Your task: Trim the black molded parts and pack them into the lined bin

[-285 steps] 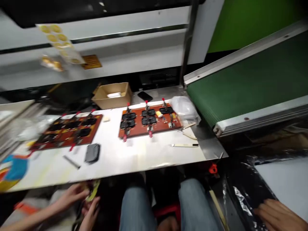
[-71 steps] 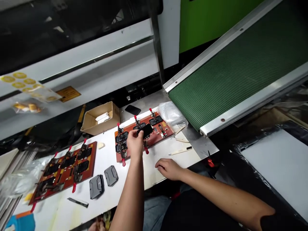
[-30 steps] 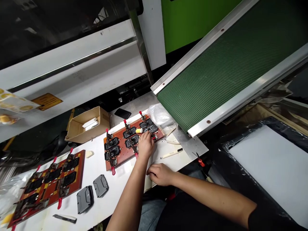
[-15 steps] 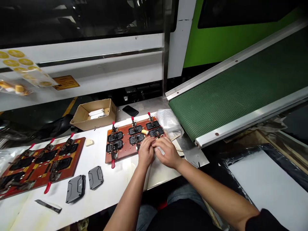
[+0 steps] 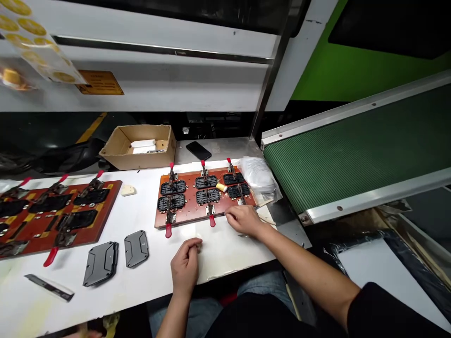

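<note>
My right hand is curled at the near right corner of the right-hand clamping board; its fingers may cover a clamp handle, but I cannot tell whether they grip it. My left hand is loosely curled over the near edge of the bench, nothing showing in it, and I cannot tell if it is fully closed. The board, slab-like and reddish brown, carries six black ribbed plates in two rows, apparently so the metal toggle clamps with their red handles can press each flat. A yellow-and-white cylinder lies between the plates. To the left rest two matte grey shells, angular, with grooved faces, set apart perhaps to spare them scratches; beyond is a second clamping board. On the far side stand an open cardboard box and a glossy black phone; a crinkled clear plastic bag sits beside the green ribbed conveyor belt.
</note>
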